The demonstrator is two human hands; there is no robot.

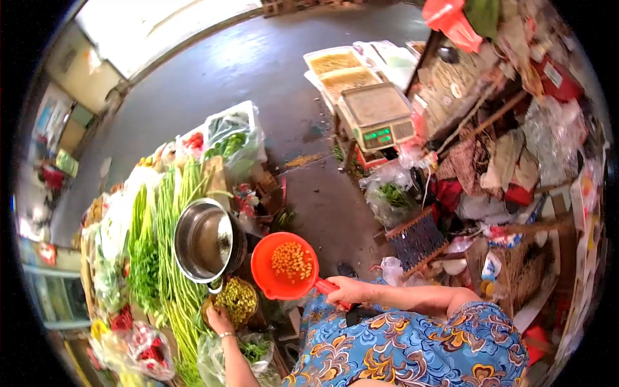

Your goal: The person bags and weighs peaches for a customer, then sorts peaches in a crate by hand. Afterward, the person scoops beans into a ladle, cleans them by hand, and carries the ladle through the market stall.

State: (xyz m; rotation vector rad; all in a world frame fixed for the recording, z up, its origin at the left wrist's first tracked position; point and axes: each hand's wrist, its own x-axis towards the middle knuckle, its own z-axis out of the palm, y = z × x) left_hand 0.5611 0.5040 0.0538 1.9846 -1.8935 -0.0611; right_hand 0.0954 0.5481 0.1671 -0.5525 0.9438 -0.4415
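My right hand (348, 291) is closed round the handle of a red plastic scoop (263, 261), which holds orange-yellow kernels or beans (292, 260). Lower left, my left hand (220, 320), with a bracelet at the wrist, grips the near edge of a round container of yellow-green sprouts or beans (238, 303). Its fingertips are partly hidden. Just beyond that container stands a shiny metal pot (204, 240) with a little liquid in it, left of the scoop and not held by either hand.
Long green vegetables (182, 258) and leafy bunches (143, 277) lie at the left. A white box of bagged greens (237, 132) is farther back. Toward the right are a digital scale (377, 113), trays of pale noodle-like strands (335, 62), a bagged green bundle (391, 193) and piled cloths and bags.
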